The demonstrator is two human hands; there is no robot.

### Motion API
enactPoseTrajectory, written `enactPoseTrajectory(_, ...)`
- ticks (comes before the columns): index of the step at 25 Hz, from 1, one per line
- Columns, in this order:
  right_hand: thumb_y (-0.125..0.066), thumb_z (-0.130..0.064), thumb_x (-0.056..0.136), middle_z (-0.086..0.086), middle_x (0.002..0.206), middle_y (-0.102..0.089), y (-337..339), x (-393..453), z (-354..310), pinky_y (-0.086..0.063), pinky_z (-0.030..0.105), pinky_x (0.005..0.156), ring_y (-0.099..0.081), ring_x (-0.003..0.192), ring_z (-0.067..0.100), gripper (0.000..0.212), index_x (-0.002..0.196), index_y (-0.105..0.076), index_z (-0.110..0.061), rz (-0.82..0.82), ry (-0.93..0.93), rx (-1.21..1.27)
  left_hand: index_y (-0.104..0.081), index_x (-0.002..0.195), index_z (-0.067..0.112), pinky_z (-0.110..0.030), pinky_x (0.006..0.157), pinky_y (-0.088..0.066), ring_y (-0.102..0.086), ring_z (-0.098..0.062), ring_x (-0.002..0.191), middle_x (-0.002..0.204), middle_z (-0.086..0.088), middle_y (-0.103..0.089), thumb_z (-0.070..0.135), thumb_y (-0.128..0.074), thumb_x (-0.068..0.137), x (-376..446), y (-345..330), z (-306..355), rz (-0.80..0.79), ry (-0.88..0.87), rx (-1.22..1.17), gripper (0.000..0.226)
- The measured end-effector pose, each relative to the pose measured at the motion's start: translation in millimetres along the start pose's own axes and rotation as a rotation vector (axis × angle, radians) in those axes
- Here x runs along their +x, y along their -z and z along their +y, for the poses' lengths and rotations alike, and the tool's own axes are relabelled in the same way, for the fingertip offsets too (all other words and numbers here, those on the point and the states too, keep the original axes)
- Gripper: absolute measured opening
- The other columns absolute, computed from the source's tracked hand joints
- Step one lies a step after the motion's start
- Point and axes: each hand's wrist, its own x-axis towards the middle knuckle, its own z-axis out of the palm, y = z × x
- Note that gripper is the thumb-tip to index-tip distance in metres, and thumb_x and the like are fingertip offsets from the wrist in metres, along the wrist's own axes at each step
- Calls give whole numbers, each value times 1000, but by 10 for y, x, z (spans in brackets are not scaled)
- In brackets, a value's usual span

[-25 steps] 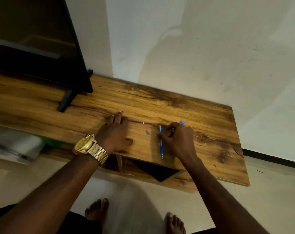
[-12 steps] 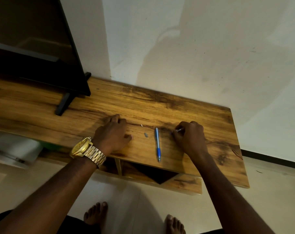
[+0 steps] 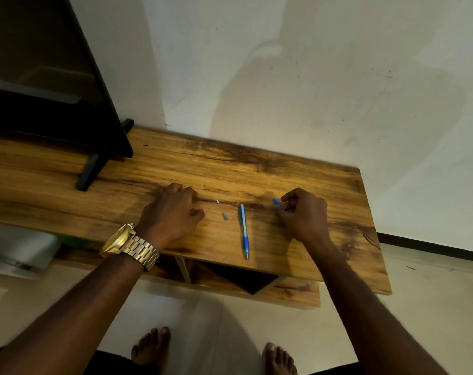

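Note:
A blue and white pen [image 3: 244, 230] lies on the wooden stand [image 3: 324, 185], tip towards me, with no hand on it. Two tiny pen parts lie left of it: a grey piece [image 3: 224, 216] and a pale piece [image 3: 217, 201]. My right hand [image 3: 304, 215] sits right of the pen with fingers curled, pinching a small thin part whose blue end [image 3: 276, 202] sticks out to the left. My left hand [image 3: 170, 213], with a gold watch on its wrist, rests on the wood left of the parts, fingers bent and holding nothing.
A black TV [image 3: 45, 85] on a black foot [image 3: 90, 171] stands at the stand's left end, against the white wall. Open shelf compartments [image 3: 238, 280] show below the top. My bare feet are on the tiled floor. A white object [image 3: 16, 253] sits low at the left.
My right hand let go of the pen and moved right, then lifted a small blue-ended part between its fingertips. The pen lies still. My left hand has hardly moved.

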Motion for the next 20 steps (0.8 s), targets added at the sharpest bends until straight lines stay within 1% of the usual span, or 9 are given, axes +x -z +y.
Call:
enactPoseTrajectory(2, -85, -22, 95, -1, 95, -84, 70, -50, -81, -67, 41, 84, -79, 91, 14, 12, 106, -83, -18, -31, -61, 313, -72, 135, 29, -41, 88, -59, -65, -18, 120, 140, 1, -65, 43, -76, 100, 10, 39, 39, 152, -80, -199, 38)
enactPoseTrajectory(3, -85, -23, 95, -3, 95, -85, 90, -98, -130, -66, 37, 80, -79, 90, 10, 9, 104, -84, -22, -52, -68, 451, -77, 125, 33, -37, 81, -60, -71, -10, 103, 129, 9, -72, 42, -78, 98, 17, 49, 73, 219, -122, -322, 28)
enactPoseTrajectory(5, -83, -20, 97, -2, 100, -86, 87, -206, -217, -61, 31, 77, -78, 91, 8, 9, 105, -85, -22, -107, -51, 676, -81, 109, 36, -29, 72, -61, -76, -4, 80, 106, 17, -80, 43, -80, 97, 39, 33, 177, 246, -169, -573, 14)
enactPoseTrajectory(6, -83, -18, 97, -1, 102, -86, 67, -257, -251, -62, 28, 77, -78, 92, 8, 10, 106, -85, -21, -134, -40, 749, -83, 106, 36, -29, 72, -62, -77, -5, 77, 100, 16, -82, 43, -80, 96, 44, 7, 236, 228, -178, -679, 13)
enactPoseTrajectory(10, -83, -12, 96, -2, 101, -86, -20, -357, -336, -63, 22, 76, -80, 93, 7, 12, 108, -84, -17, -174, 2, 793, -86, 101, 35, -40, 81, -66, -78, -7, 89, 100, 10, -84, 43, -84, 94, 83, -106, 379, 158, -200, -898, 11)
enactPoseTrajectory(12, -83, -12, 96, -3, 100, -86, -33, -356, -335, -62, 20, 76, -80, 93, 6, 12, 107, -84, -17, -179, 13, 799, -87, 100, 36, -39, 82, -66, -78, -6, 90, 99, 10, -85, 43, -84, 92, 102, -126, 388, 144, -199, -910, 11)
enactPoseTrajectory(15, -84, -14, 96, -4, 101, -86, -13, -340, -303, -61, 19, 76, -81, 94, 6, 12, 107, -84, -19, -196, 31, 794, -87, 102, 30, -46, 93, -67, -80, -8, 99, 100, 12, -85, 39, -85, 92, 114, -137, 425, 141, -197, -865, 13)
enactPoseTrajectory(18, -84, -15, 96, -3, 101, -86, 2, -325, -260, -61, 22, 76, -80, 93, 7, 11, 106, -85, -20, -185, 21, 799, -87, 104, 29, -44, 89, -68, -81, -8, 94, 99, 12, -86, 39, -83, 93, 92, -125, 497, 149, -223, -807, 15)
enactPoseTrajectory(20, -84, -16, 96, -2, 101, -86, 9, -320, -242, -61, 21, 76, -80, 91, 5, 11, 107, -85, -19, -176, 26, 794, -86, 102, 33, -37, 82, -69, -81, -6, 90, 97, 14, -85, 39, -83, 94, 88, -130, 513, 168, -252, -748, 11)
